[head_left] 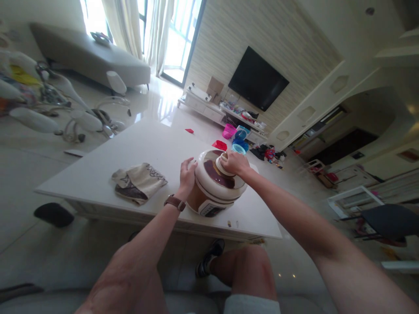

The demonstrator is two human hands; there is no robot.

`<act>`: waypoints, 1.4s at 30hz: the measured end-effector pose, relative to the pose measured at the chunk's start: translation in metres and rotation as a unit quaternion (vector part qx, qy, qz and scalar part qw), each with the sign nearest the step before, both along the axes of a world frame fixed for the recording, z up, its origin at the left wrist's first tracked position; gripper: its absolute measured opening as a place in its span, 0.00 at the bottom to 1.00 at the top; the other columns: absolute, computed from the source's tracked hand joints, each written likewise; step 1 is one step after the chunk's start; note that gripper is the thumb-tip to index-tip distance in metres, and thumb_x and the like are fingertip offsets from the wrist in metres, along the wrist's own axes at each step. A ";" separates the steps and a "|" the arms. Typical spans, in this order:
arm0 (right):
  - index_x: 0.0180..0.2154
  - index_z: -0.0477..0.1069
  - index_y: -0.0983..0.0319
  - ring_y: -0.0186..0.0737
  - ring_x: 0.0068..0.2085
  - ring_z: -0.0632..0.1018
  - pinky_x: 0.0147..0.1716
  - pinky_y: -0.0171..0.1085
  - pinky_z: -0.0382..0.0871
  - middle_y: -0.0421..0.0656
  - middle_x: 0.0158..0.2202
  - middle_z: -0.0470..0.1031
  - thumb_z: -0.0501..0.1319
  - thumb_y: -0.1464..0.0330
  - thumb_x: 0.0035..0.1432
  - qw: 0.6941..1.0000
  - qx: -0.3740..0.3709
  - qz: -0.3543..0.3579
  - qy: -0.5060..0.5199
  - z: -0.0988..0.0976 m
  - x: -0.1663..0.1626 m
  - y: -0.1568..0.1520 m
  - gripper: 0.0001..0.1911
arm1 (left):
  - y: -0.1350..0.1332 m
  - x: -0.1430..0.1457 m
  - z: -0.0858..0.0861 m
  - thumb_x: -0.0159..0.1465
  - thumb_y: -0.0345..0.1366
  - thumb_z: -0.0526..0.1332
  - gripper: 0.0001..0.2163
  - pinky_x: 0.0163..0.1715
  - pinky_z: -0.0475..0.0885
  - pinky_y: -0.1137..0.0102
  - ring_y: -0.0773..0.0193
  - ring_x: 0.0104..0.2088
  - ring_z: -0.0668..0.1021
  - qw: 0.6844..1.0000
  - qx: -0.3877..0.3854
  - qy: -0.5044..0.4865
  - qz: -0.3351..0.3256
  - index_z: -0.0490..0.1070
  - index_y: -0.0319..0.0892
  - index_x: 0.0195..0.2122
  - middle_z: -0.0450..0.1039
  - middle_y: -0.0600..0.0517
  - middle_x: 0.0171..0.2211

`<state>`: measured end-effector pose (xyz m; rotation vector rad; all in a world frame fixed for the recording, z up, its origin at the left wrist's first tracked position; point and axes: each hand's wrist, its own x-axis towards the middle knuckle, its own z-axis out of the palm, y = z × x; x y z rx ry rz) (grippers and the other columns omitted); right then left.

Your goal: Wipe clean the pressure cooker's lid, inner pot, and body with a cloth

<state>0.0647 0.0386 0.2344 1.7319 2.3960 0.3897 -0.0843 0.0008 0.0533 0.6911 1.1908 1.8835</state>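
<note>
A round cream and brown cooker pot (214, 192) stands on the white table (98, 174) near its front edge. My left hand (187, 174), with a brown watch at the wrist, presses flat against the pot's left side, fingers stretched out. My right hand (234, 162) is closed around the cream knob (221, 165) on top of the pot's lid (218, 174). A folded beige cloth bag (139, 182) lies on the table to the left of the pot.
My knees and a dark shoe (209, 257) show below the table edge. Coloured plastic baskets (236, 138) sit on the floor beyond the table, under a wall television (258, 78). A grey sofa (88, 54) is at the far left, a dark chair (389, 220) at the right.
</note>
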 end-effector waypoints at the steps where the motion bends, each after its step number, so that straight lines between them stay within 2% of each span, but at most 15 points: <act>1: 0.61 0.71 0.63 0.62 0.57 0.81 0.54 0.50 0.74 0.59 0.56 0.81 0.52 0.50 0.73 1.000 -0.002 -0.007 0.002 -0.001 0.001 0.001 0.29 | -0.001 0.000 0.001 0.65 0.43 0.64 0.17 0.65 0.68 0.57 0.52 0.60 0.75 1.000 -0.004 0.000 -0.001 0.76 0.46 0.54 0.74 0.45 0.56; 4: 0.61 0.71 0.63 0.62 0.58 0.81 0.54 0.49 0.74 0.60 0.57 0.80 0.52 0.49 0.73 1.000 -0.006 -0.016 0.008 -0.003 0.002 0.002 0.30 | -0.002 0.000 0.004 0.65 0.43 0.65 0.18 0.69 0.64 0.57 0.51 0.64 0.73 1.000 -0.015 0.003 0.001 0.76 0.45 0.54 0.73 0.44 0.60; 8: 0.61 0.71 0.63 0.62 0.58 0.81 0.55 0.50 0.73 0.61 0.57 0.80 0.49 0.45 0.73 1.000 -0.011 -0.018 0.012 -0.006 0.000 0.004 0.33 | -0.002 0.001 0.008 0.65 0.40 0.65 0.15 0.70 0.63 0.56 0.51 0.63 0.74 0.999 -0.021 0.022 0.012 0.77 0.45 0.53 0.73 0.44 0.60; 12: 0.60 0.71 0.64 0.63 0.57 0.81 0.53 0.49 0.74 0.61 0.57 0.80 0.51 0.47 0.72 1.000 -0.008 -0.009 0.013 -0.007 0.000 0.006 0.32 | -0.002 0.001 0.007 0.66 0.38 0.64 0.14 0.71 0.62 0.57 0.51 0.64 0.74 0.999 -0.020 0.029 0.019 0.77 0.44 0.52 0.74 0.43 0.60; 22: 0.59 0.73 0.64 0.63 0.56 0.82 0.53 0.49 0.74 0.60 0.56 0.81 0.52 0.48 0.72 1.000 -0.005 0.001 0.022 -0.007 0.004 0.005 0.31 | 0.003 0.001 -0.001 0.69 0.38 0.60 0.13 0.68 0.67 0.56 0.53 0.61 0.75 0.999 -0.028 0.028 0.015 0.76 0.44 0.53 0.75 0.44 0.57; 31: 0.58 0.72 0.64 0.66 0.56 0.81 0.52 0.51 0.73 0.62 0.55 0.81 0.50 0.45 0.72 0.999 0.009 -0.034 0.042 0.001 0.007 0.005 0.33 | 0.005 0.002 0.001 0.69 0.33 0.59 0.10 0.67 0.66 0.59 0.54 0.59 0.75 0.998 -0.017 0.046 0.034 0.77 0.45 0.48 0.74 0.46 0.55; 36: 0.58 0.72 0.65 0.67 0.56 0.81 0.52 0.51 0.74 0.62 0.55 0.81 0.51 0.46 0.71 0.997 0.001 -0.050 0.056 -0.004 0.010 0.006 0.33 | 0.004 0.001 0.003 0.70 0.35 0.59 0.10 0.67 0.66 0.58 0.55 0.58 0.75 0.998 -0.026 0.041 0.032 0.77 0.44 0.48 0.73 0.45 0.55; 42: 0.59 0.72 0.65 0.64 0.56 0.82 0.51 0.48 0.74 0.61 0.55 0.81 0.50 0.46 0.72 0.999 0.000 -0.031 0.043 -0.009 0.010 0.006 0.32 | 0.004 0.001 0.002 0.70 0.34 0.60 0.09 0.67 0.66 0.60 0.56 0.59 0.75 0.999 -0.018 0.043 0.028 0.77 0.45 0.47 0.73 0.46 0.55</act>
